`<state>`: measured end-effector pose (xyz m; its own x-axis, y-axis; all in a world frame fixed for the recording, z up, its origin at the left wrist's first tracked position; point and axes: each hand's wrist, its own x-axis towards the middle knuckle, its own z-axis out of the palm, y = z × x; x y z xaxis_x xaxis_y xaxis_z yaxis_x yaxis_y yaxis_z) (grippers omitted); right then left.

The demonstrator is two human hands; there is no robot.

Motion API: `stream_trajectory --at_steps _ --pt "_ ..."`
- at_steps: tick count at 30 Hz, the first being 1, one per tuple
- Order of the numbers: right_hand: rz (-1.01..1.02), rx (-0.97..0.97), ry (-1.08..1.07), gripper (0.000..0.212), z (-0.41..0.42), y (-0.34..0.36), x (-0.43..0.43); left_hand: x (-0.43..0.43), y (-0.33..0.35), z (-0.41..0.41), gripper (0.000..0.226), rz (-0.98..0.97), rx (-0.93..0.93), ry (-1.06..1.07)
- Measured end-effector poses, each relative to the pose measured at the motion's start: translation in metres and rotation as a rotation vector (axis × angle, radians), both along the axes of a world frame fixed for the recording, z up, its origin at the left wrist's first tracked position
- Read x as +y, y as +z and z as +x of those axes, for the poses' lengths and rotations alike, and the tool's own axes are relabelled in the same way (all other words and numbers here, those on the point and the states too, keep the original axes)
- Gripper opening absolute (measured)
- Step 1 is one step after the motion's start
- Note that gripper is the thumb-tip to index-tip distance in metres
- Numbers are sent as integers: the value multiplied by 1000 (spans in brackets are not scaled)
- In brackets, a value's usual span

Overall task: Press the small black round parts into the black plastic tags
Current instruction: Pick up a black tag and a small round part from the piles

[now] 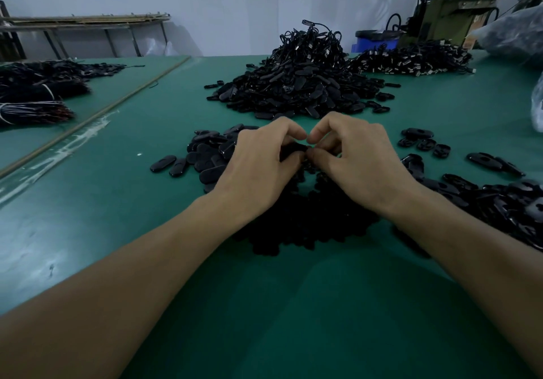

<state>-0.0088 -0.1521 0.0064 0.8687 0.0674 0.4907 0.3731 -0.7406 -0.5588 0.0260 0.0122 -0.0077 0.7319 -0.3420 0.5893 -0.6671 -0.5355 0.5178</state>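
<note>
Pinched between left hand (258,158) and right hand (357,158), fingers of both curled, thumbs and forefingers meeting tip to tip: a small black piece (295,150), mostly covered, so cannot tell tag from round part. Held low over the green table (293,305), right above a dark heap of small black round parts (299,223) lying between the two wrists.

Just left of the left hand, partly under its fingers, a loose spread of oval black plastic tags (202,155), a couple lying apart toward the left. Right of the right hand, a long drift of tags (505,205) reaching the frame edge, with a few scattered tags (423,140) beyond it.

Farther back, in the middle, a tall mound of tags with cords (296,81); behind it to the right, a flatter pile of corded pieces (411,58). At far left, tied bundles of black cords (32,99). Along the back right, a blue bin (374,40), a machine (452,11) and a clear plastic bag (514,34); at back left, a low rack (85,21) against the wall.
</note>
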Motion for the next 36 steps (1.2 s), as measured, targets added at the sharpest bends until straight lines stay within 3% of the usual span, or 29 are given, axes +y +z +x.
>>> stream_trajectory --at_steps 3,11,16,26,36 --pt "-18 -1 -9 11 3 -1 -7 0 0 2 23 -79 110 -17" --pt "180 61 50 10 6 -1 -13 2 5 4 18 -357 384 -158" --pt "231 110 60 4 6 0 -15 2 5 4 22 -415 476 -177" --pt "169 131 65 6 7 5 -17 2 8 2 16 -411 523 -184" --pt "214 140 97 8 7 8 -16 4 12 1 10 -360 417 -148"
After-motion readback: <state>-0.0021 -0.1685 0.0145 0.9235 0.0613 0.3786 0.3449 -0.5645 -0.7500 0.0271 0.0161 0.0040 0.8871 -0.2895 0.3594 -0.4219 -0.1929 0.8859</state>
